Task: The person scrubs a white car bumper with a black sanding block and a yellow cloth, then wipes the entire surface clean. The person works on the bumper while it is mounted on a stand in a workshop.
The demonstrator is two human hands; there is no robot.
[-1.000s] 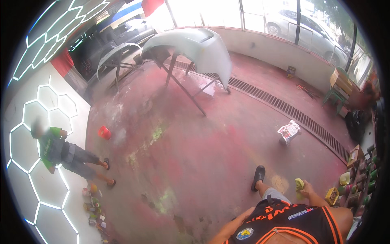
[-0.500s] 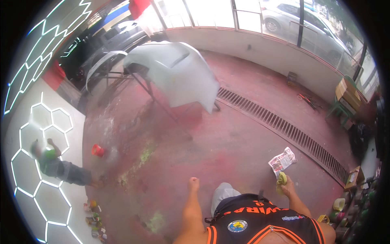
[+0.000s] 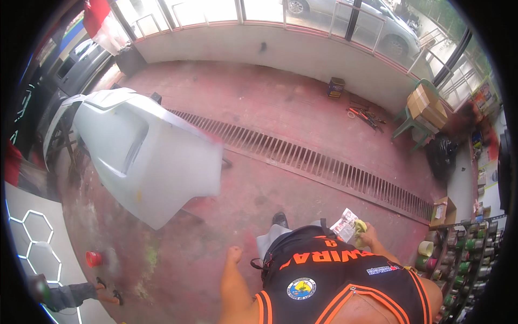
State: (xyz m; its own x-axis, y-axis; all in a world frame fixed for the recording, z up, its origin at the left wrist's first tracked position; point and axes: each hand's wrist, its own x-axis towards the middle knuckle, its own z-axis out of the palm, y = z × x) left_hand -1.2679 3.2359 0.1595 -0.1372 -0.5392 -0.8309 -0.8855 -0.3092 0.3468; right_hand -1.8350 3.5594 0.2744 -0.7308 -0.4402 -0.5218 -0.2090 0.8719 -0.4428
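Note:
My right hand [image 3: 369,236] is closed around a crumpled yellow-green cloth [image 3: 360,227], held out at my right side. Right beside the cloth is a printed sheet of newspaper [image 3: 343,223]; whether my fingers hold it too I cannot tell. My left hand [image 3: 234,254] hangs at my left side, its fingers curled in, with nothing visible in it. Ahead to the left stands a large pale grey car body panel [image 3: 162,162], raised off the floor on a dark stand.
A slotted floor drain [image 3: 302,156] crosses ahead. Pliers-like tools [image 3: 367,116], a tin [image 3: 335,87] and a green chair [image 3: 413,127] bearing a cardboard box [image 3: 426,107] are beyond. Shelved cans [image 3: 464,270] line the right. At left are a red bucket [image 3: 94,258] and another person [image 3: 73,296].
My view has turned right and I have come closer to the panel, which now sits lower and further left. The newspaper appears nearer my right hand. The cloth is still held.

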